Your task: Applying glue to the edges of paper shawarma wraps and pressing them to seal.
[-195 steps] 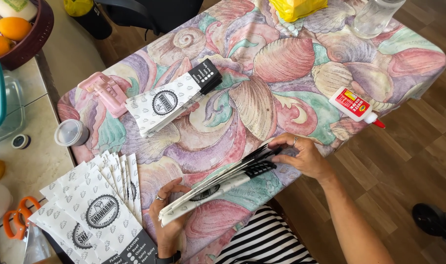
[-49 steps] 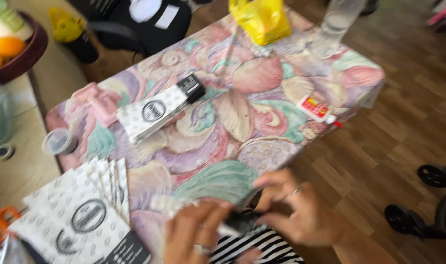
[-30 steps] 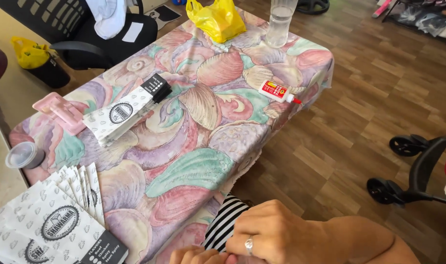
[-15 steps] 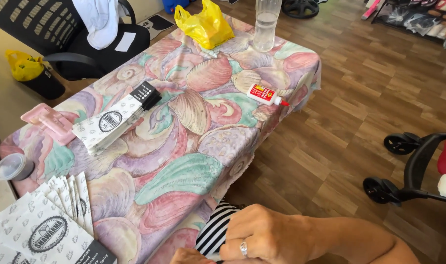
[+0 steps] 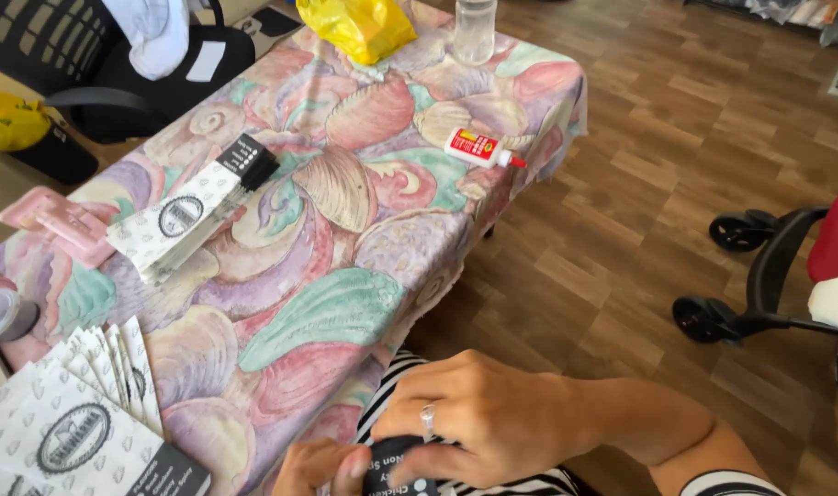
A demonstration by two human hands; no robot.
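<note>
Both my hands are low over my lap, below the table's near edge. My right hand [image 5: 478, 418], with a ring on one finger, is closed over the black end of a paper bag [image 5: 393, 470]. My left hand [image 5: 320, 465] grips the same bag from the left; only its fingers show at the bottom of the frame. Most of the bag is hidden under my hands. A folded white bag with a round emblem and black top [image 5: 189, 219] lies on the table, apart from my hands. A fanned pile of flat bags [image 5: 65, 427] is at the near left.
The table [image 5: 345, 303] has a shell-patterned cloth. On it are a glue bottle [image 5: 478, 147], a yellow plastic bag [image 5: 359, 26], a clear jar [image 5: 475, 29], a pink object [image 5: 56, 220] and a small cup [image 5: 1, 314]. A stroller frame [image 5: 777, 276] stands right on wood flooring.
My hands drew the bag off the table down to my lap. The view swung right, bringing the floor and stroller into sight.
</note>
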